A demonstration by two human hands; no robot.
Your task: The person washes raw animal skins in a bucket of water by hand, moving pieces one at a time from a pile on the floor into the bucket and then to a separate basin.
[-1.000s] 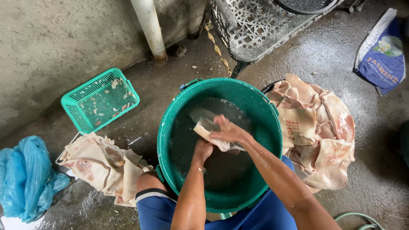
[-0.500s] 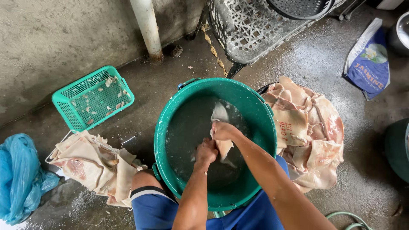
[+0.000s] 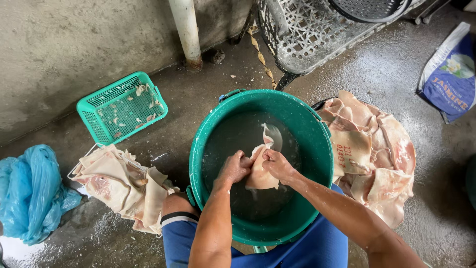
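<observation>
Both hands work over a green plastic tub of murky water set on the wet concrete floor, between the person's knees. The left hand is clenched on the left edge of a pale piece of pork skin; the right hand grips the same piece from the right, so the two fists sit close together with the skin bunched between them. The skin's upper flap sticks up above the fists and its lower part hangs down toward the water. A heap of raw pork skin pieces lies just beside the tub on the person's right, touching its rim. Another pile of skin pieces sits on the left, near the knee. A small green mesh basket with a few scraps lies further left by the wall. A crumpled blue plastic bag is at far left. A grey pipe runs up the wall, a grey perforated crate stands behind the tub, and a blue printed sack lies at far right.
</observation>
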